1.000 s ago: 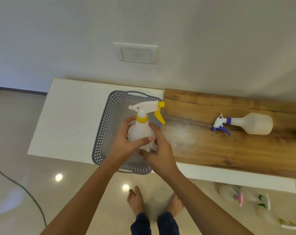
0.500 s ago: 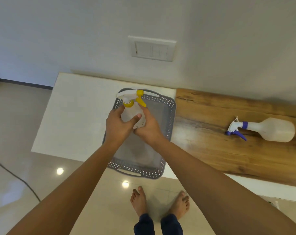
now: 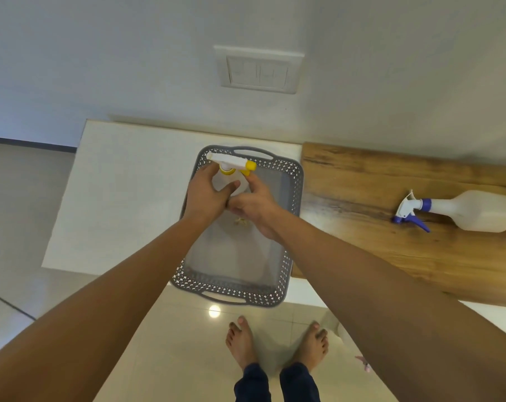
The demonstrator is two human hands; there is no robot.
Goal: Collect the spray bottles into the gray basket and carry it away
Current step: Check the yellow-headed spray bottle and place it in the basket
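Note:
A white spray bottle with a yellow trigger point(image 3: 231, 165) is held upright over the far end of the gray basket point(image 3: 292, 221). My left hand point(image 3: 207, 195) wraps its body from the left and my right hand point(image 3: 253, 206) grips it from the right. The bottle's lower part is hidden by my fingers, so I cannot tell whether it touches the basket floor. A second white spray bottle with a purple trigger point(image 3: 475, 210) lies on its side on the wooden board point(image 3: 391, 256), to the right of the basket.
The basket sits on a white counter point(image 3: 124, 198) against the wall, its near handle overhanging the front edge. A wall switch plate point(image 3: 259, 69) is above. My bare feet point(image 3: 275, 343) stand on the tiled floor; a cable point(image 3: 8, 303) runs at left.
Both hands have carried the yellow-trigger bottle lower into the far end of the basket. The view has shifted, so the basket sits closer to the centre.

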